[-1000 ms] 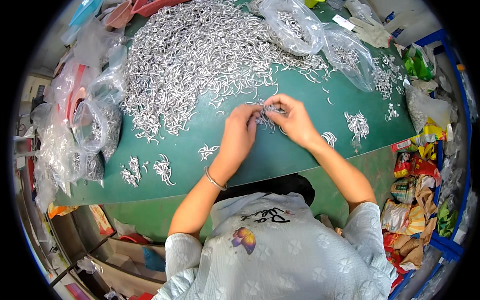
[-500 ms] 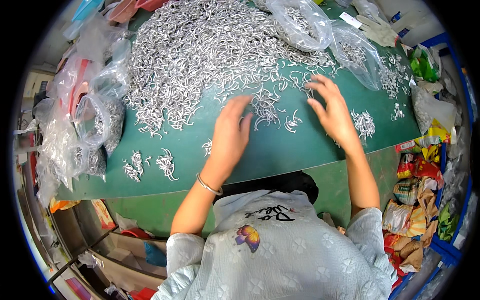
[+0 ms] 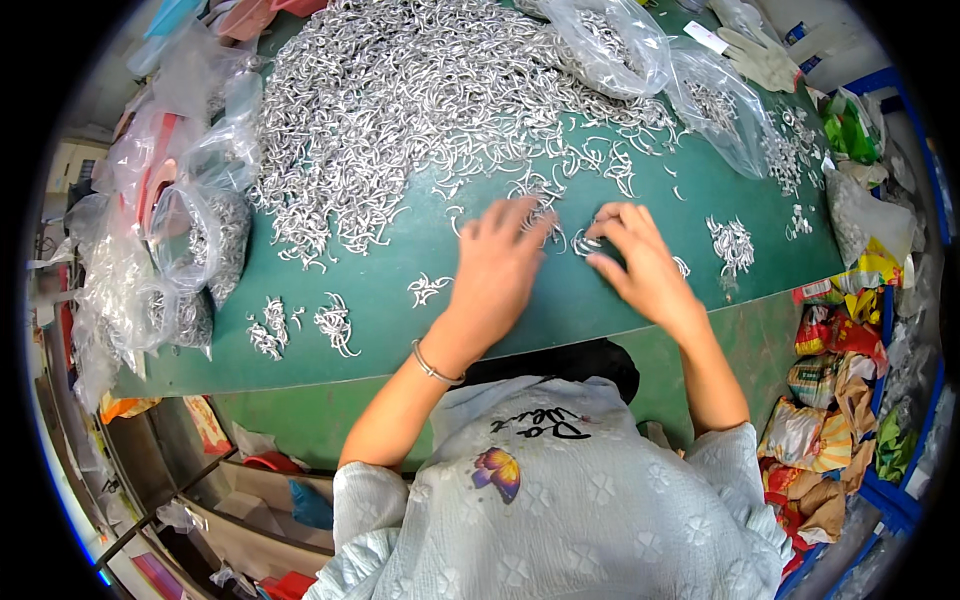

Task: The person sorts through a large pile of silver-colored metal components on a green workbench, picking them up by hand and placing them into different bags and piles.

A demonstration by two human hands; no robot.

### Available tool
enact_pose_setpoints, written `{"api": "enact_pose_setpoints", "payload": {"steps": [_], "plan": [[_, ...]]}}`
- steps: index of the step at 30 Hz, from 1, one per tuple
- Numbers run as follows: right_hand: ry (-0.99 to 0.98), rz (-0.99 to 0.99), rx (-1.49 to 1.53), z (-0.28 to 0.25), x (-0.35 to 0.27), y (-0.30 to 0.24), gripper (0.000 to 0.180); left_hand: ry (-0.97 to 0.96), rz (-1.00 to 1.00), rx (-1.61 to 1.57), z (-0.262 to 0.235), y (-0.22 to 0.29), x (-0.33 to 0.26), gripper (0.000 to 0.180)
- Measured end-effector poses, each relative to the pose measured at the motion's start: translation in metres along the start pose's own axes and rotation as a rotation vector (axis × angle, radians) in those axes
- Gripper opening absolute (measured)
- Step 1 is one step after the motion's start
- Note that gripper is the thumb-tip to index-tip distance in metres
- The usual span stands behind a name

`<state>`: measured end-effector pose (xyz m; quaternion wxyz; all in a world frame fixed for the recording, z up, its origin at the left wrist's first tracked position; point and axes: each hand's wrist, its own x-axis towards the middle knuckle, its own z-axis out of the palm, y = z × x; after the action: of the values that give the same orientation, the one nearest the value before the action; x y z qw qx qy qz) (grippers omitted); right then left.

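Observation:
Many small silvery curved metal pieces (image 3: 400, 100) form a broad heap on the green table (image 3: 600, 310). My left hand (image 3: 497, 265) is palm down over the near edge of a small group of these pieces (image 3: 540, 205); its fingers are smeared by motion and partly hide the group. To its right, my right hand (image 3: 640, 258) has thumb and fingers curled around a little cluster of curved metal pieces (image 3: 585, 243), at table level. Another few pieces (image 3: 682, 266) lie just beyond its wrist side.
Small separate piles sit at the left (image 3: 333, 322), near my left wrist (image 3: 428, 289) and at the right (image 3: 731, 245). Clear plastic bags of pieces stand at the left (image 3: 215, 240) and back right (image 3: 715, 105). A pale glove (image 3: 760, 60) lies at the far right.
My left hand has moved right, over the small group. My right hand has come down and left from the heap's edge to the little cluster, its fingers curling in.

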<state>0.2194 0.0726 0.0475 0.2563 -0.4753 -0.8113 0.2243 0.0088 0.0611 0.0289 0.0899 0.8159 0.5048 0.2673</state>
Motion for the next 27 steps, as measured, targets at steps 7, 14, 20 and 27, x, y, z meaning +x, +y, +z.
{"api": "enact_pose_setpoints", "payload": {"steps": [7,14,20,27], "plan": [[0.157,-0.097,0.111,0.018,-0.012,0.011,0.015,-0.137,0.097,-0.042,0.017,-0.015,0.029,0.024],[0.255,0.317,0.247,-0.007,0.006,0.027,0.012,-0.131,-0.584,-0.721,0.002,-0.05,0.058,0.019],[0.095,0.171,0.02,-0.02,-0.008,0.015,0.012,0.227,-0.47,-0.539,-0.014,-0.059,0.04,0.032],[0.085,0.099,-0.143,0.001,-0.022,0.008,0.02,-0.104,-0.303,-0.601,-0.023,0.01,-0.011,0.036]]}}
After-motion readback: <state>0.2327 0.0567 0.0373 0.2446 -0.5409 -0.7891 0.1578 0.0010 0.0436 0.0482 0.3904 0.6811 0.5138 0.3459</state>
